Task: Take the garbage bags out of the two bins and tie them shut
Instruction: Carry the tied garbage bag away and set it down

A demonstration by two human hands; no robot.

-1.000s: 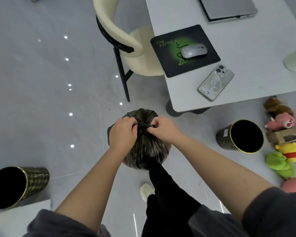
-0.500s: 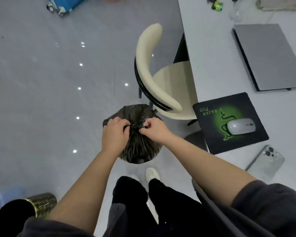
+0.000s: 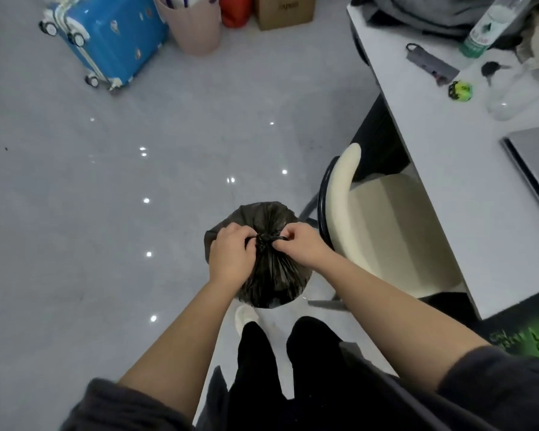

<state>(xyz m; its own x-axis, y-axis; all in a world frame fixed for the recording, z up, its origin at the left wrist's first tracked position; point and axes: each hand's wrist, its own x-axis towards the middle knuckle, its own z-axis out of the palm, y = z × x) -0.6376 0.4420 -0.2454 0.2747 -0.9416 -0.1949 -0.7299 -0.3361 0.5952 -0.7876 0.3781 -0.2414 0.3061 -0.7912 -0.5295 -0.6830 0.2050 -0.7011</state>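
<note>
A full black garbage bag (image 3: pixel 266 276) hangs in front of my legs, above the grey floor. Its mouth is gathered into a twisted knot at the top. My left hand (image 3: pixel 231 253) pinches the bag's gathered plastic on the left side of the knot. My right hand (image 3: pixel 299 244) pinches the strand on the right side. Both hands have curled fingers and sit close together on top of the bag. Neither bin is in view.
A cream chair (image 3: pixel 383 225) stands just right of the bag, tucked under a white desk (image 3: pixel 448 169) carrying a laptop, bottles and small items. A blue suitcase (image 3: pixel 112 35), a pink bin (image 3: pixel 193 26) and a cardboard box (image 3: pixel 285 9) stand at the far end of the floor.
My view has swung up and to the left, so both gold-rimmed bins and the toys have left the frame. My hands keep their grip on the knot of the bag.
</note>
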